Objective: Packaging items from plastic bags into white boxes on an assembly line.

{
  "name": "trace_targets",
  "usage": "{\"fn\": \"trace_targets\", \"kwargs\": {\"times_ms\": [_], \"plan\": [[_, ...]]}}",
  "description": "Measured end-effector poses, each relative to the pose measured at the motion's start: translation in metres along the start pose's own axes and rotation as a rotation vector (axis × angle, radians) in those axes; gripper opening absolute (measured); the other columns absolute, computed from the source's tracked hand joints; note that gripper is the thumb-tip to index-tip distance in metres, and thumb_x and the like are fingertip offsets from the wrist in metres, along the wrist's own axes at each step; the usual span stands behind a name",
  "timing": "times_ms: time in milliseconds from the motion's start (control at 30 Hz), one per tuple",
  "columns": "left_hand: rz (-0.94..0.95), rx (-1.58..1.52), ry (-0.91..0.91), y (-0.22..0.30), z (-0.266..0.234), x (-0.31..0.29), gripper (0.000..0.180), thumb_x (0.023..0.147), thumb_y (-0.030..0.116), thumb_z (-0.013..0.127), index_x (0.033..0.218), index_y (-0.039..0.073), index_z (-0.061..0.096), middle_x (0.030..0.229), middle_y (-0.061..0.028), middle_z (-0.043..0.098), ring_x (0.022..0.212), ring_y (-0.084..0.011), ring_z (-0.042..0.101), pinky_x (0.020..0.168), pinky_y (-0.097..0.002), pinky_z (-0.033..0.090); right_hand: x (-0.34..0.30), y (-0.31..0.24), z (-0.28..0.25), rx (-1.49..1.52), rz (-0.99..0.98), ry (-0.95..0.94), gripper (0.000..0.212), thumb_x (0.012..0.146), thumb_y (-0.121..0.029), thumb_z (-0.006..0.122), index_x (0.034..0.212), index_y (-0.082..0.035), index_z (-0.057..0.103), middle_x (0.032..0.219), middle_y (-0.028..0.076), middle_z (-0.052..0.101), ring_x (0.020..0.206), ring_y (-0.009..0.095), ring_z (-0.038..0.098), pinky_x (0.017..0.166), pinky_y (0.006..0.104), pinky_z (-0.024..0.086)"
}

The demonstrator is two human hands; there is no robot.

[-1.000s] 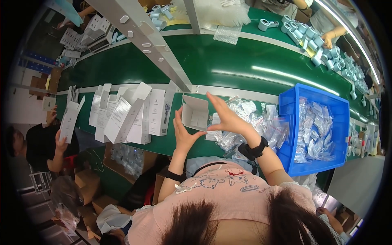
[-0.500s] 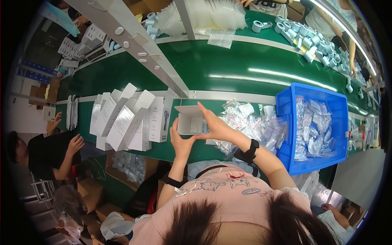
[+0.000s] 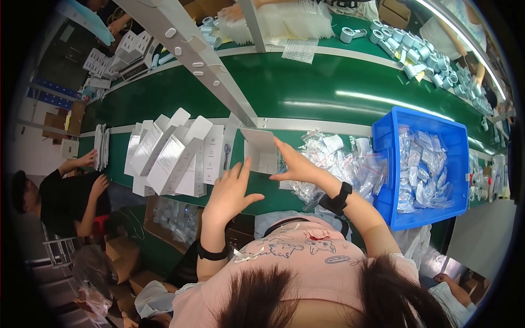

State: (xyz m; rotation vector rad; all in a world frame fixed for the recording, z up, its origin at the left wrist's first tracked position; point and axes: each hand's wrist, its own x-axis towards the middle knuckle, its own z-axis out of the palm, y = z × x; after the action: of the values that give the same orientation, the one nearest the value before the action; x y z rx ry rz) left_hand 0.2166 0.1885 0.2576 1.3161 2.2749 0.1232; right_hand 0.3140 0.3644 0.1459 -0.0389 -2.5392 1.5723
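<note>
An open white box (image 3: 261,160) stands on the green table in front of me, its flap up at the far side. My right hand (image 3: 299,164) holds the box at its right side, thumb by the near corner and fingertips by the far one. Over the table's near edge, just left of the box, my left hand (image 3: 227,192) is open with its fingers spread and nothing in it. Several white printed cartons (image 3: 169,158) lean against each other to the left, flaps raised. Right of the box lies a pile of clear plastic bags (image 3: 328,164) with small contents.
A blue bin (image 3: 385,208) full of bagged items stands at the right. A slanted metal post (image 3: 210,74) rises beyond the box. Another person (image 3: 71,202) at the left touches a stack of flat white cartons (image 3: 101,146). Light-blue devices (image 3: 418,52) lie on the far table.
My left hand has let go of the box and moved down and left, its fingers opening. My right hand stays at the box. The person at the left has reached to the flat stack.
</note>
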Motion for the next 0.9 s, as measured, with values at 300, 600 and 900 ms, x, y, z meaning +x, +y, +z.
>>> {"fn": "trace_targets", "kwargs": {"times_ms": [300,600,900], "plan": [[-0.059,-0.526,0.246,-0.044,0.031,0.034,0.052,0.075,0.022,0.065,0.112,-0.001,0.037,0.094,-0.0166,0.054,0.077,-0.0275,0.055,0.067,-0.0333,0.045,0.002,-0.005,0.026,0.008,-0.061,0.071,0.1,0.063,-0.021,0.073,0.136,-0.007,0.008,0.122,0.023,0.036,0.112,0.037,0.038,0.093,0.0389,0.034],[-0.122,-0.903,0.531,-0.067,0.069,0.055,0.025,0.079,0.009,0.057,0.1,-0.001,0.049,0.083,-0.0051,0.056,0.067,-0.0096,0.052,0.056,-0.0235,0.043,0.006,-0.01,0.036,0.112,-0.034,0.178,0.093,0.068,-0.019,0.069,0.137,-0.005,0.009,0.133,0.022,0.027,0.122,0.034,0.03,0.099,0.0373,0.029],[-0.237,-1.401,0.739,-0.068,0.078,0.075,0.02,0.084,0.01,0.052,0.101,-0.001,0.052,0.085,-0.0037,0.058,0.071,-0.0099,0.054,0.056,-0.0216,0.042,0.042,0.012,0.035,0.098,-0.086,0.178,0.078,0.075,-0.02,0.06,0.136,-0.004,0.014,0.137,0.018,0.023,0.126,0.032,0.026,0.102,0.0362,0.024]]}}
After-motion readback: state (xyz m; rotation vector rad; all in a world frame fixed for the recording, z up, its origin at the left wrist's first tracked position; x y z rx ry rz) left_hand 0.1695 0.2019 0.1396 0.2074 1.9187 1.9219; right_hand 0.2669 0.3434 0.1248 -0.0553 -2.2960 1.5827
